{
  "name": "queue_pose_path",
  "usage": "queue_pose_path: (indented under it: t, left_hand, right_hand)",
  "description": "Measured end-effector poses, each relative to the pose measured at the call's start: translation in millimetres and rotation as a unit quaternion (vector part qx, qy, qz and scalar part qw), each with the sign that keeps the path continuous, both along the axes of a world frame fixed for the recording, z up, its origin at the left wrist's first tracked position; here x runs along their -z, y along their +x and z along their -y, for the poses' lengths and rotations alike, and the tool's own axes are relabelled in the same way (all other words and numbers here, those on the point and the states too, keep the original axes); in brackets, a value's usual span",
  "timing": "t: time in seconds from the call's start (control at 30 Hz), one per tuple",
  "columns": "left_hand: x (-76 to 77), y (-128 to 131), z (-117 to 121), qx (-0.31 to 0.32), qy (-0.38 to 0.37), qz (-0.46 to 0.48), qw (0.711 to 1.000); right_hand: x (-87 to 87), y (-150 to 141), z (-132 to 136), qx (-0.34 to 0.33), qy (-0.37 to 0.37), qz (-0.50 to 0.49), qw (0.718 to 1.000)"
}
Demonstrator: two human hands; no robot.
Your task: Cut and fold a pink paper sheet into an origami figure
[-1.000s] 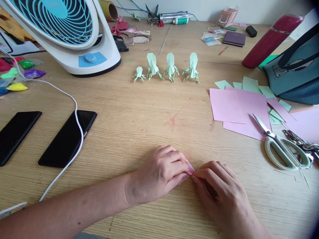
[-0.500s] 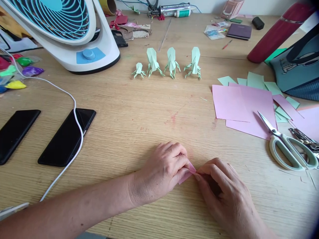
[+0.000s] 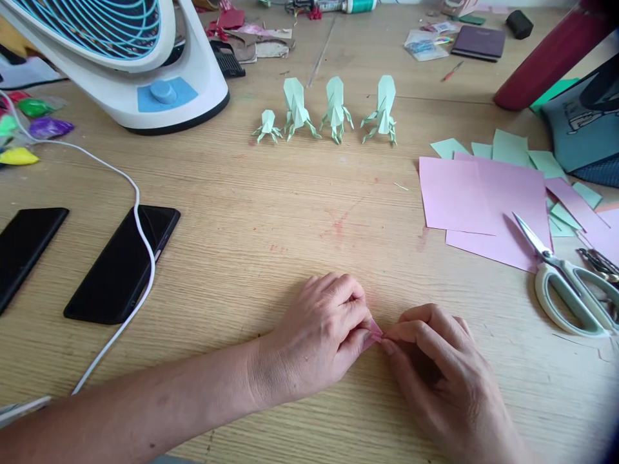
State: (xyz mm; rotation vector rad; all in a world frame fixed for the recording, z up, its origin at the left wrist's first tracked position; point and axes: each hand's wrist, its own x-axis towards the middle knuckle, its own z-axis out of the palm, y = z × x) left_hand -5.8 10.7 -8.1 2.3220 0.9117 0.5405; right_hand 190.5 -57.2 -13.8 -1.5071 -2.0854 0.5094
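My left hand and my right hand meet near the front of the wooden table, fingertips pinched together on a small folded piece of pink paper. Only a corner of that paper shows between the fingers; the rest is hidden under my left hand. Both hands rest on the tabletop. Several green origami figures stand in a row farther back.
Pink paper sheets and green scraps lie at the right, with scissors on them. Two black phones and a white cable lie at the left. A white fan stands back left, a red bottle back right.
My fingers have closed tighter over the pink paper, so less of it shows. The view has tilted slightly, shifting the table's objects upward.
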Motion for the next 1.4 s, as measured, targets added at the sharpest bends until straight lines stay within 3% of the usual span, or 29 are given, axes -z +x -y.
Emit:
queue_pose_path:
  t: [0.23, 0.83, 1.4]
  left_hand:
    - [-1.1, -0.7, -1.0, 0.000, 0.002, -0.005, 1.000]
    - [-2.4, 0.2, -3.4, 0.002, -0.026, -0.002, 1.000]
    - [-2.6, 1.6, -0.4, -0.003, -0.029, -0.068, 0.997]
  right_hand:
    - [0.7, -1.7, -4.5, 0.027, 0.000, -0.007, 1.000]
    - [-1.7, -3.2, -6.8, 0.021, -0.020, 0.005, 1.000]
    - [1.6, -4.2, -6.5, 0.037, -0.009, 0.017, 0.999]
